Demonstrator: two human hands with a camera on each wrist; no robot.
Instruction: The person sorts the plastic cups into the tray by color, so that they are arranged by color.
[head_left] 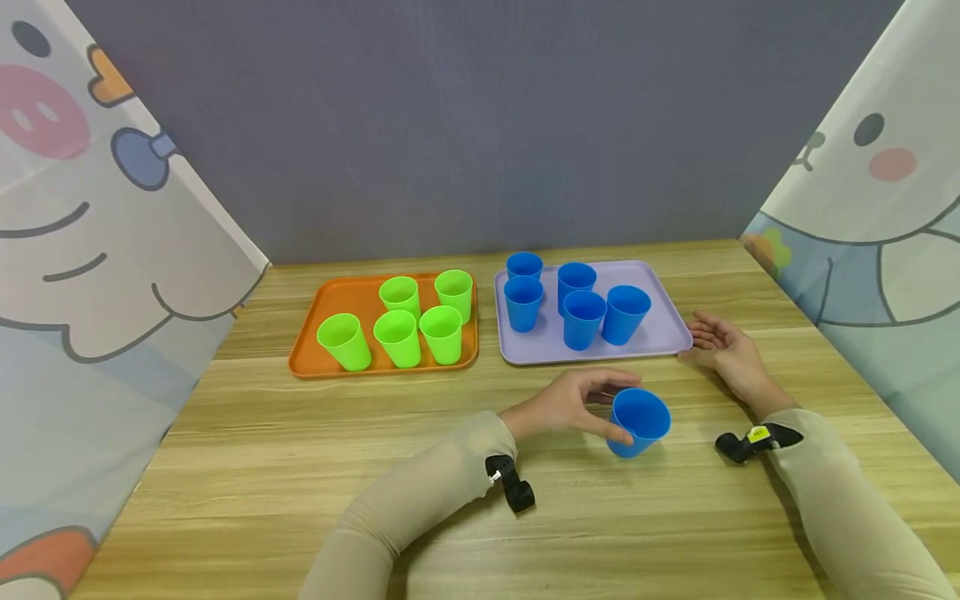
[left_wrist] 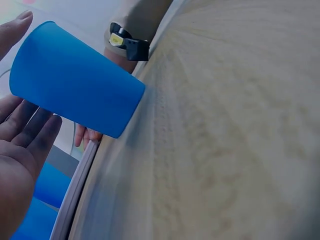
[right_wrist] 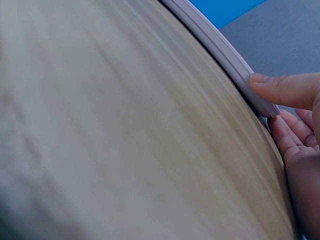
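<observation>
A blue cup (head_left: 639, 421) stands upright near the front middle of the table. My left hand (head_left: 573, 404) is spread around its left side, thumb at the near side and fingers at the far side. In the left wrist view, the thumb (left_wrist: 12, 32) shows a gap from the cup's wall, while the fingertips lie right at the opposite side. My right hand (head_left: 723, 354) pinches the front right corner of a light purple tray (head_left: 663, 329), thumb against its rim and fingers around the corner. Several blue cups (head_left: 584, 321) stand upright on that tray.
An orange tray (head_left: 322, 300) with several lime green cups (head_left: 442, 335) stands to the left of the purple one. Behind both trays rises a grey partition (head_left: 480, 125). Cartoon-printed cloth (head_left: 112, 250) hangs along the table's left and right sides.
</observation>
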